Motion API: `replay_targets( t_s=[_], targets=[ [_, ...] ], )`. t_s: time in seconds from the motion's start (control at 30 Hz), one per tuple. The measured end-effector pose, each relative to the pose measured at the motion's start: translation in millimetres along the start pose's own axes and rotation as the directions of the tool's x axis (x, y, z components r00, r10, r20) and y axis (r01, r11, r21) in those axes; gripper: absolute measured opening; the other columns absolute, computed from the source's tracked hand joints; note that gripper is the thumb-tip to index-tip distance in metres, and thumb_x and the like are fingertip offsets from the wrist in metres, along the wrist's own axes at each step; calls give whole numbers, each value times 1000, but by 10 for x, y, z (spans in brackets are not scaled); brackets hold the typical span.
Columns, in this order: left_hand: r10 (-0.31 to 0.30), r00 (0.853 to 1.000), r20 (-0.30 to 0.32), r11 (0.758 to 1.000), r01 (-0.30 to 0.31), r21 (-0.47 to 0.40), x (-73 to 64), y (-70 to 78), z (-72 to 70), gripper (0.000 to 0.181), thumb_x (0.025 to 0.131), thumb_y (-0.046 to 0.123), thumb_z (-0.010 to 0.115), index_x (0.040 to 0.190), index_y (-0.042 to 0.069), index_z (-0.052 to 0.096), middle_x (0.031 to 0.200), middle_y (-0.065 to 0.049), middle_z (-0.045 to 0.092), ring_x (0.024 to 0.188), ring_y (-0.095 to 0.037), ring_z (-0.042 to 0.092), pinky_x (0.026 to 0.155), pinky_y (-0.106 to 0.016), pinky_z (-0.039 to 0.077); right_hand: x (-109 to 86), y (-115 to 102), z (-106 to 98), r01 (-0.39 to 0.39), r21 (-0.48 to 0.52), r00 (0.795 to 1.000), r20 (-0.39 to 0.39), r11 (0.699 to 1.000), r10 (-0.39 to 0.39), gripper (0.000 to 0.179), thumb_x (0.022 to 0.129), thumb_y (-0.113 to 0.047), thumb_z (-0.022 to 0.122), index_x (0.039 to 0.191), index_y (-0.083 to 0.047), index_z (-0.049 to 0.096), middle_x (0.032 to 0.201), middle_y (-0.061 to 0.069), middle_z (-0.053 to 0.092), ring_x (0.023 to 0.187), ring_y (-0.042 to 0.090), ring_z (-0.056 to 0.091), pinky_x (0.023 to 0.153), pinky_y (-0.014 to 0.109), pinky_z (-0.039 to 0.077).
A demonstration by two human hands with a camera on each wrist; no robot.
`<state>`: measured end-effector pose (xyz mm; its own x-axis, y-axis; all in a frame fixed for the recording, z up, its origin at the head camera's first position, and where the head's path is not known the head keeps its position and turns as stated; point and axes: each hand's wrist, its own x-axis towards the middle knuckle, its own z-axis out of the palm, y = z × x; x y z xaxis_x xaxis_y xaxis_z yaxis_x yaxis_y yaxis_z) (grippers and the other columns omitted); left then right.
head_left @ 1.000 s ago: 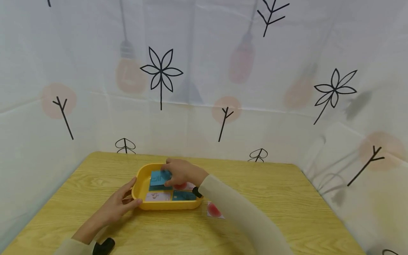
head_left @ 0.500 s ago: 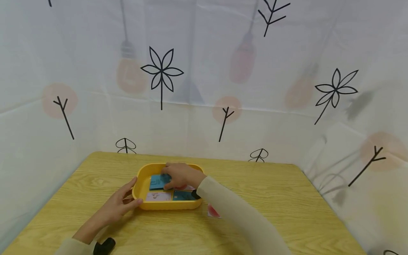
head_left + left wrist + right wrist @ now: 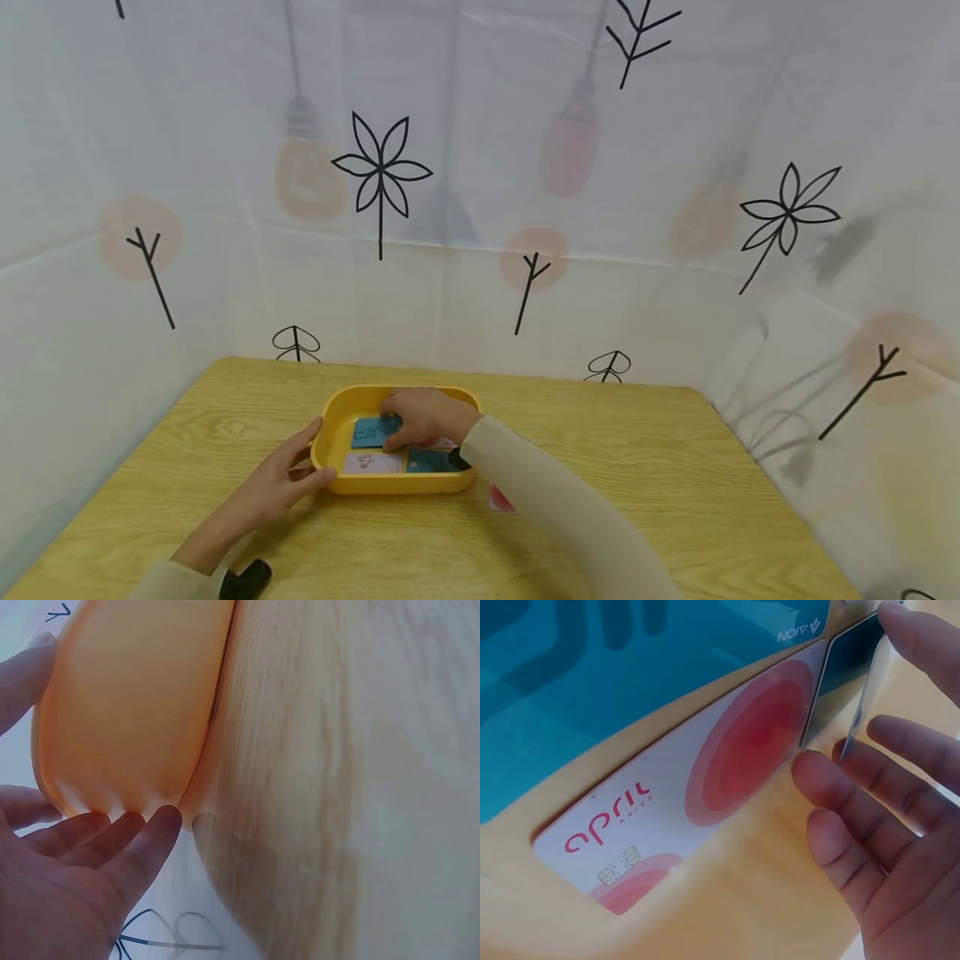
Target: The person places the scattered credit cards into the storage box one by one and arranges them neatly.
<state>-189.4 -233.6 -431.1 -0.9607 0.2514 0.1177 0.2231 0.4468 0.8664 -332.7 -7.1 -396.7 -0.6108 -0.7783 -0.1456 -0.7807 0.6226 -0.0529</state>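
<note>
My right hand (image 3: pixel 423 414) reaches into a yellow tray (image 3: pixel 405 485) and pinches a teal card (image 3: pixel 369 432) by its right end. In the right wrist view the thumb and fingertips are at the edges of that card (image 3: pixel 846 671). It lies low in the tray's upper left. Around it are a white card (image 3: pixel 372 462), a second teal card (image 3: pixel 427 461), and a white card with red circles (image 3: pixel 757 742) that reads "april". My left hand (image 3: pixel 273 483) holds the tray's left end, thumb at the front corner, fingertips against the outer wall (image 3: pixel 135 712).
One more card with a red circle (image 3: pixel 501 497) lies on the wooden table (image 3: pixel 637 483) to the tray's right, partly hidden by the right sleeve (image 3: pixel 570 508). A patterned white curtain (image 3: pixel 465 317) hangs behind the table's far edge.
The right hand has moved down with the teal card, which was tilted up and now lies lower and flatter in the tray. The left hand and tray stay where they were.
</note>
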Motion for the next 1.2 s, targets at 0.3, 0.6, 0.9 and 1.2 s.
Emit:
replay_targets(
  t_s=[0.3, 0.6, 0.9, 1.2],
  targets=[
    [29, 999, -15, 1000, -29, -9, -3, -32, 19, 82, 93, 27, 64, 152, -1, 14, 153, -28, 17, 129, -47, 39, 92, -36, 51, 10, 1, 8, 3, 46, 1000, 0, 999, -3, 44, 83, -50, 70, 116, -22, 60, 100, -11, 57, 82, 8, 50, 73, 21, 44],
    [24, 1000, -17, 1000, -24, 0, 1, -25, 16, 83, 92, 27, 65, 152, -1, 15, 153, -27, 17, 130, -46, 38, 94, -37, 50, 16, 11, 2, 2, 93, 1000, 7, 996, -3, 40, 82, -49, 72, 108, -21, 60, 90, -8, 58, 77, 9, 51, 67, 21, 43],
    [4, 1000, -4, 1000, -4, -9, -1, -12, 7, 82, 93, 27, 64, 153, 1, 13, 154, -28, 16, 130, -46, 38, 93, -34, 51, -80, 49, -123, -15, 95, 1000, 6, 995, 15, 51, 84, -49, 70, 125, -19, 60, 104, -5, 62, 87, 9, 54, 77, 23, 48],
    [10, 1000, -13, 1000, -10, 9, -7, 2, 4, 83, 92, 28, 65, 153, 1, 14, 153, -28, 17, 130, -45, 39, 92, -36, 51, -297, 154, -382, -66, 140, 997, -39, 988, 72, 50, 86, -44, 68, 130, -20, 58, 111, -6, 62, 95, 10, 54, 86, 26, 50]
  ],
)
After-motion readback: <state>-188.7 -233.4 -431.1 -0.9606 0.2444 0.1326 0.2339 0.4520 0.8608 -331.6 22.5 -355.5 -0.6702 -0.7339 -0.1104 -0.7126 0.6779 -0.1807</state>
